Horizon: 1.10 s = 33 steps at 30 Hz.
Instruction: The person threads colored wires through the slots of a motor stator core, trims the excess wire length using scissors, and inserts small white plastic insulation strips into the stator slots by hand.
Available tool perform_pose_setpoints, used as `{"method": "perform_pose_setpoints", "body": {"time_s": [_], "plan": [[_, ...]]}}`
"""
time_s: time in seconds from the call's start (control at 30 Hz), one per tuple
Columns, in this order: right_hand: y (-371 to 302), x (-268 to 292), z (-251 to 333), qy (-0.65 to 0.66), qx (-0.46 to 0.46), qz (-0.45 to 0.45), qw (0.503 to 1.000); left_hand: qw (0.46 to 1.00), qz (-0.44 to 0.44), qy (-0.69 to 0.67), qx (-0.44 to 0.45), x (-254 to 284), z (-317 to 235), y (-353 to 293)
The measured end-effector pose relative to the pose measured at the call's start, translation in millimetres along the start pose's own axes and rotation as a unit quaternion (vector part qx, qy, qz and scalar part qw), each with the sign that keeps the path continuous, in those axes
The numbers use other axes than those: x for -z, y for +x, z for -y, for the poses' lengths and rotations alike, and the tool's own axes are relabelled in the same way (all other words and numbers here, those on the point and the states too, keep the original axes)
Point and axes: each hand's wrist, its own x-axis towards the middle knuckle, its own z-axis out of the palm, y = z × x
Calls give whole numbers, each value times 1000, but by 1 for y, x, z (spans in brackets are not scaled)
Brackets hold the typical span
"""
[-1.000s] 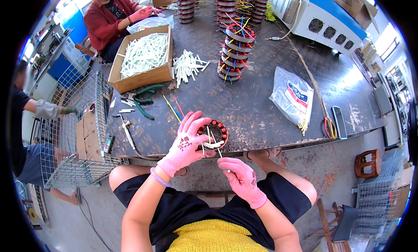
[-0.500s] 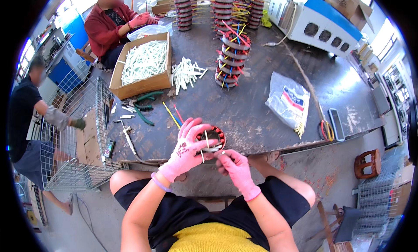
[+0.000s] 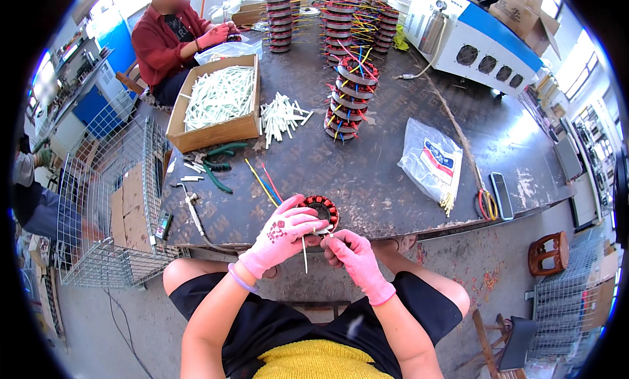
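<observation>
At the table's near edge, my left hand (image 3: 278, 238), in a pink glove, is closed on a motor stator (image 3: 329, 207), a ring with red copper windings. Yellow, blue and red lead wires (image 3: 270, 188) stick out past its fingers on the far side. From under those fingers hangs a thin white strip (image 3: 305, 256) that looks like a cable tie. My right hand (image 3: 352, 253), also gloved, pinches at the ring's near rim beside a short white piece. What exactly lies between its fingertips is too small to tell.
Stacked stators (image 3: 350, 100) stand farther back. A cardboard box (image 3: 216, 134) holds white sleeves, with a loose pile (image 3: 283, 117) beside it. Green-handled pliers (image 3: 219, 166), a plastic bag (image 3: 429, 159), scissors (image 3: 487, 204) and a phone (image 3: 502, 195) lie around. Another person (image 3: 164, 45) sits at the far left.
My left fingers have folded down from raised, uncovering more of the stator. The white strip now hangs lower toward me. The co-worker by the wire cage has moved farther left.
</observation>
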Motion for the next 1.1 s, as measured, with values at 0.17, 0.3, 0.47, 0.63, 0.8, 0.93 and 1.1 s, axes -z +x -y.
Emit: {"method": "perform_pose_setpoints", "body": {"time_s": [0.17,0.3,0.47,0.63,0.8,0.93,1.1], "plan": [[2,0,0,-18,-12,-2,1000,1000,-7,-15,-1,2,-4,2],[4,0,-2,-30,-25,-21,999,999,-14,-34,0,2,-3,3],[14,-1,0,-15,-79,-46,996,996,-19,-84,24,1,-2,4],[21,0,-11,-7,-94,-66,993,994,-23,-99,34,3,-4,6],[15,-5,-7,-2,-54,-61,997,993,-46,-103,34,-4,-4,0],[18,-5,-14,21,-68,-79,994,993,-34,-113,30,-3,-2,3],[20,-4,-17,-63,-34,-115,991,991,-24,-126,35,-2,-3,4]]}}
